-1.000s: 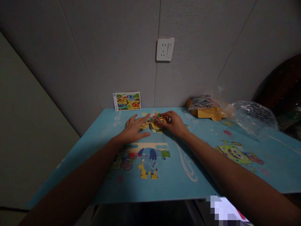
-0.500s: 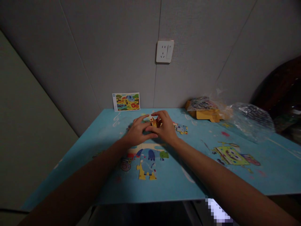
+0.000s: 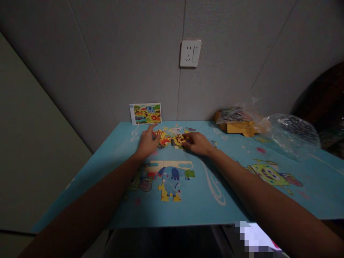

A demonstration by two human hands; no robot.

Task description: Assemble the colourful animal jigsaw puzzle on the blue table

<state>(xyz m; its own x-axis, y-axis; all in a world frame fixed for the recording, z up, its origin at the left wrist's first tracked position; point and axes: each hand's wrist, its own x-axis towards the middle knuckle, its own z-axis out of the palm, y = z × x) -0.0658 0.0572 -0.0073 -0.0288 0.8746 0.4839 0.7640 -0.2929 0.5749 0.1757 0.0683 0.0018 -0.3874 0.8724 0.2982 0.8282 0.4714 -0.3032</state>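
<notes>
Loose jigsaw puzzle pieces [image 3: 163,140] lie in a small pile toward the back of the table. My left hand [image 3: 147,142] rests at the left side of this pile, its index finger stretched out and its thumb near the pieces; its other fingers are partly hidden. On the right, the fingers of my right hand [image 3: 199,142] close on the edge of a yellow puzzle piece [image 3: 177,139] with dark markings. Nearer to me lies a joined section of puzzle [image 3: 170,181] with a blue elephant, a pale top strip and yellow lower tabs.
A picture card [image 3: 146,114] leans against the wall behind the pieces. At the back right sit an orange-yellow package [image 3: 239,128] and a crumpled clear plastic bag [image 3: 292,134]. The blue tablecloth [image 3: 215,211] carries printed cartoon figures. A socket [image 3: 190,53] is on the wall.
My hands have moved apart from around a striped piece, left hand to the left and right hand to the right. The loose pieces between them are now exposed. The view has tilted slightly.
</notes>
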